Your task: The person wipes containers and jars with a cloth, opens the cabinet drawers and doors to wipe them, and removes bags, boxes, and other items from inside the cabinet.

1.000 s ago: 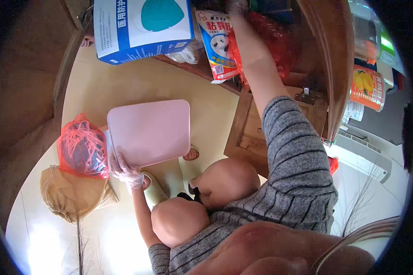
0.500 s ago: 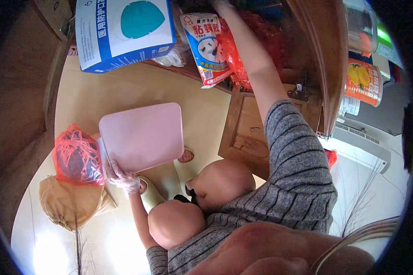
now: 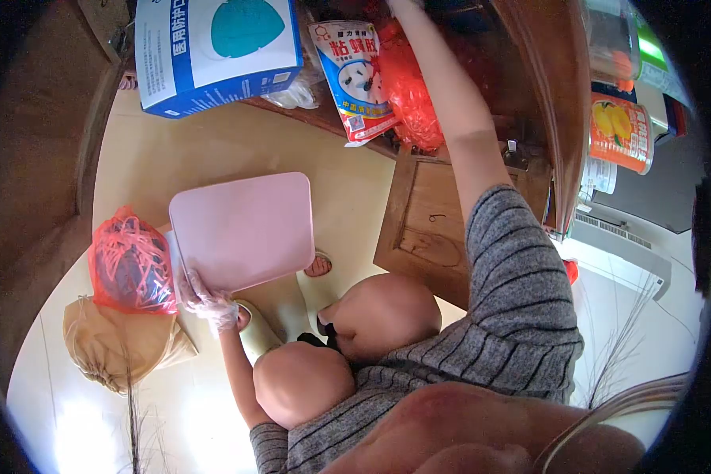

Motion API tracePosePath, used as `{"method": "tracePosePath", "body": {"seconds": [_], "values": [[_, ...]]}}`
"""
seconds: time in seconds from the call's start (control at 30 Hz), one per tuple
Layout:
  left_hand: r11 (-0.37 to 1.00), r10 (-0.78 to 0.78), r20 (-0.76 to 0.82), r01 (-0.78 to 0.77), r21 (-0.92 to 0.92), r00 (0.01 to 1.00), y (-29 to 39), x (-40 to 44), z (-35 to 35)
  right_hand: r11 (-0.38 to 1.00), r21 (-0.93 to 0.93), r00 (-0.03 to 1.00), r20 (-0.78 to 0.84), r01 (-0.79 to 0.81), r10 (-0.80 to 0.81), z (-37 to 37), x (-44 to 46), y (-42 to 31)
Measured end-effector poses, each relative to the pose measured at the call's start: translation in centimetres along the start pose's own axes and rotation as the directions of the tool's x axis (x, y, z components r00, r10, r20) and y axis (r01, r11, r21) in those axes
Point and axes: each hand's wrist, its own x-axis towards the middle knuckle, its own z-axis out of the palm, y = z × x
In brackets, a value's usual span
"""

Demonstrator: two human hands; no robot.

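Observation:
My left hand [image 3: 205, 302], in a clear plastic glove, grips the near left edge of a box with a pink lid [image 3: 242, 229]. The lid is flat with rounded corners, and a strip of pale side shows at its left. My right arm stretches up into the open wooden cabinet; of my right hand [image 3: 403, 6] only the wrist end shows at the top edge, its fingers out of sight. Beside that forearm lie a crumpled red plastic bag [image 3: 412, 99] and a white, blue and red packet [image 3: 357, 83] with Chinese print.
A blue and white mask box [image 3: 217, 59] stands at the cabinet's edge. On the floor at left are a red bag [image 3: 134, 265] and a tan drawstring bag [image 3: 122, 340]. The cabinet door [image 3: 423, 225] hangs open below my right arm. An orange can [image 3: 620, 133] is at right.
My right arm has shifted slightly right and up, and the red plastic bag beside it has changed shape. My left hand and the pink-lidded box stay nearly in place.

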Motion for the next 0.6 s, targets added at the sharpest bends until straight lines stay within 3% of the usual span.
{"method": "tracePosePath", "body": {"seconds": [0.1,0.23,0.57,0.6], "values": [[1.000,0.010,-0.040,-0.011,-0.027,0.999,0.6,0.6,-0.3,0.956,0.224,0.982,0.028,-0.190,0.188,-0.2,0.5,-3.3],[0.998,0.011,-0.040,-0.014,-0.066,0.999,1.0,1.1,-0.7,0.829,0.478,0.953,0.062,-0.290,0.298,-0.1,-0.5,-7.2],[0.993,0.044,-0.040,-0.048,-0.106,0.998,2.3,2.5,-2.5,0.361,0.865,0.891,0.188,-0.350,0.414,-0.6,-7.2,-17.1],[0.995,0.043,-0.044,-0.046,-0.086,0.998,2.5,2.3,-2.3,0.406,0.848,0.831,0.070,-0.341,0.552,-0.3,-7.9,-19.4]]}}
